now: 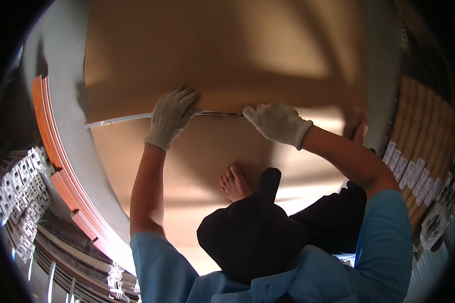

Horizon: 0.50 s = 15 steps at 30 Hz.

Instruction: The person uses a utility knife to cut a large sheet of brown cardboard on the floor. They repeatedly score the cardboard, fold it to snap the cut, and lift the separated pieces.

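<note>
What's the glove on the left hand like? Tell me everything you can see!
The glove is off-white and looks like knitted cloth, with a cuff at its lower end. It covers the left hand, back side up, fingers angled forward and right. It lies across a pale strip and the brown sheet.

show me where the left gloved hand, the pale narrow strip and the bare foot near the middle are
left gloved hand (172,116): head view, back of the glove
pale narrow strip (129,119): head view, length left of the glove
bare foot (235,185): head view, top of the foot
</note>
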{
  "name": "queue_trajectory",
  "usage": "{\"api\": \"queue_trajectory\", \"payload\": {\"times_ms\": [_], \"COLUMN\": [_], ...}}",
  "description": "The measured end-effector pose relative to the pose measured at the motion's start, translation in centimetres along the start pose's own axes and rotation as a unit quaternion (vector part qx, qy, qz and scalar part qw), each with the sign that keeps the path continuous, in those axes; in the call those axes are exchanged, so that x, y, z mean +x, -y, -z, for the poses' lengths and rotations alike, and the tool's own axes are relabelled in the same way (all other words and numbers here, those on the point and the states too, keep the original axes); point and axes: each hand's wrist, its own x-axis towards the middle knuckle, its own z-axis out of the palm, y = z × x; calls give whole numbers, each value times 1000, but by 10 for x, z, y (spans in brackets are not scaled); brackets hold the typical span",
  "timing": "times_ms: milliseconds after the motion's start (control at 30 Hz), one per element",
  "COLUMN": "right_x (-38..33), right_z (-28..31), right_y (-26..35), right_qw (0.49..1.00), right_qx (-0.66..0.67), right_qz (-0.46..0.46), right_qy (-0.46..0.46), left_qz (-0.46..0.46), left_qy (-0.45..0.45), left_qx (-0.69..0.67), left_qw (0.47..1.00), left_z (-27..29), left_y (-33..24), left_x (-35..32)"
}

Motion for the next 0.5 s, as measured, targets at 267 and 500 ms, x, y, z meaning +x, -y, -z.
{"api": "queue_trajectory", "payload": {"times_ms": [267, 500], "right_x": [14, 18], "right_z": [18, 7], "right_y": [11, 14], "right_qw": [997, 995], "right_qx": [24, 7], "right_qz": [-14, -36], "right_qy": [71, 88], "left_qz": [27, 20], "left_qy": [2, -70], "left_qx": [-12, 23], "left_qw": [1000, 997], "left_z": [-1, -12], "left_y": [-4, -7], "left_x": [-2, -10]}}
